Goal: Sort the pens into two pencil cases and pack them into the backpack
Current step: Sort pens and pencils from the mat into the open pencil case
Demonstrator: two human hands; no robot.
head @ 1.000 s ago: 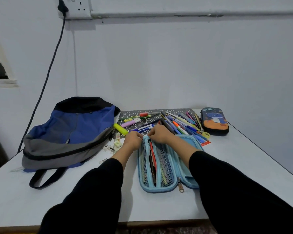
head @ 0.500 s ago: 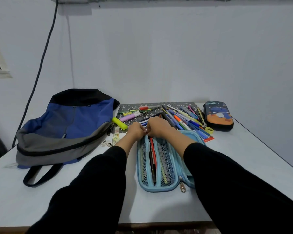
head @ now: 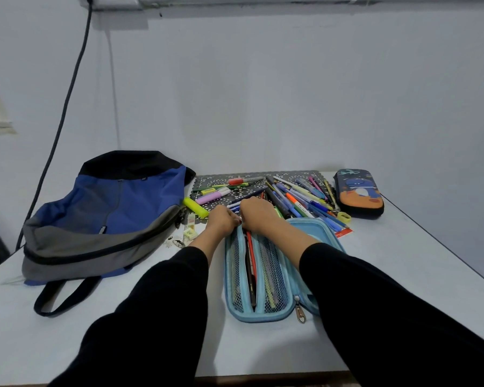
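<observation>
I have the blue case (head: 289, 303) lying open on the table (head: 403, 275) right in front of me, long axis running 12 to 6. Both hands meet at its 12 o'clock end. My left hand (head: 222, 219) has its fingers curled in and looks to be pinching the case's far rim. My right hand (head: 259, 213) sits knuckles-up just beside it, fingers tucked under, so I cannot tell what it has hold of, if anything.

A few pens already lie in the mesh pockets. The loose pens (head: 299, 199) are heaped at 1 o'clock from the case, crossing one another. The dark case (head: 358, 192) lies zipped at 2 o'clock, and the backpack (head: 109, 216) slumps at 9 to 10 o'clock.

I judge the pens light, stiff and smooth, so they will likely roll and slide off each other. I would pinch one mid-barrel, or gather a few side by side, not drag at a tip. The blue case looks semi-rigid at the shell but soft at the mesh, so I would hold the rim to steady it while feeding pens lengthways. The backpack is limp cloth, and its mouth will need holding open with one hand.
</observation>
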